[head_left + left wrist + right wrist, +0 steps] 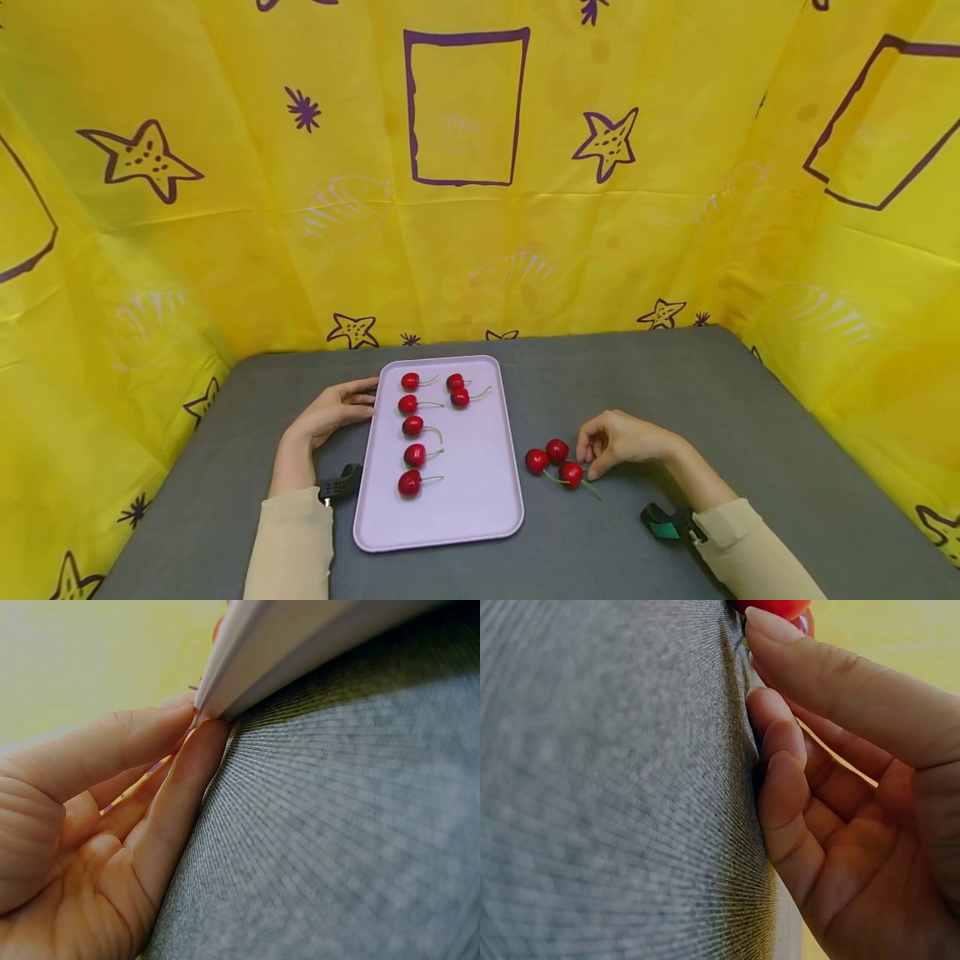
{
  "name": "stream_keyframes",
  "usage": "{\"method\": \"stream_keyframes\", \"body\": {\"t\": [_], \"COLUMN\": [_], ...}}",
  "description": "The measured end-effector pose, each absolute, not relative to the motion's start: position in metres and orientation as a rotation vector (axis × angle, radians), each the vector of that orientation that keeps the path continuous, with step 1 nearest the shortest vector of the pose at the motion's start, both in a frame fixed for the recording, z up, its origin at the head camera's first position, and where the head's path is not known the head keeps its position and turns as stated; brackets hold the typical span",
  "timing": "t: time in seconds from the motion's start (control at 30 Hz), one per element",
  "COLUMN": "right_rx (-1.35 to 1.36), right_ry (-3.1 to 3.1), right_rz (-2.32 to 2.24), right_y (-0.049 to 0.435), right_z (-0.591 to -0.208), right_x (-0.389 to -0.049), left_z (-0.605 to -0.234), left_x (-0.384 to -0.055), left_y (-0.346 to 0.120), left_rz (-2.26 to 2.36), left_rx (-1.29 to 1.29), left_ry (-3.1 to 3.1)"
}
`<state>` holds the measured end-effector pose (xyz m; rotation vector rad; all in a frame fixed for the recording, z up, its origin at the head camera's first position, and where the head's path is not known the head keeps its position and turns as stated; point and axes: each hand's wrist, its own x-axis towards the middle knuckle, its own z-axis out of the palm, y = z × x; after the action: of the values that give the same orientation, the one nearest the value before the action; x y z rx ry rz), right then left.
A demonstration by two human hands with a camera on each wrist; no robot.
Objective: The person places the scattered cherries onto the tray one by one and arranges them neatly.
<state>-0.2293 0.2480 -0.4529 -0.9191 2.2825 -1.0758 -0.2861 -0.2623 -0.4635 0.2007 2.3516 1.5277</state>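
Note:
A pale lilac tray [480, 467] lies on the grey table. My left hand [333, 412] is at its left edge, fairly straight fingers reaching to the side; the left wrist view has the thumb and a finger touching the rim [225, 664]. On the tray are a left column of several red cherries [412, 427] with green stems and, to its right, a pair [461, 397]. Right of the tray, three more cherries [557, 451] lie close together. My right hand [618, 440] has its fingers bent beside the nearest cherry [571, 474], the thumb tip right at it.
Yellow cloth [465, 242] with purple starfish and frames hangs behind and at both sides of the table [622, 375]. A dark wrist strap [341, 483] on the left arm sits close to the tray's edge; another strap [667, 525] is on the right arm.

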Motion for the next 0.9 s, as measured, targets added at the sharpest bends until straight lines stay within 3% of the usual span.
{"method": "stream_keyframes", "body": {"t": [0.9], "right_rx": [-0.956], "right_ry": [2.381], "right_rz": [-0.996], "right_y": [0.2428], "right_z": [-0.4537], "right_x": [-0.2282], "left_z": [-0.467], "left_x": [-0.2876], "left_y": [-0.2622], "left_rz": [1.53], "left_rx": [0.167], "left_ry": [2.35]}}
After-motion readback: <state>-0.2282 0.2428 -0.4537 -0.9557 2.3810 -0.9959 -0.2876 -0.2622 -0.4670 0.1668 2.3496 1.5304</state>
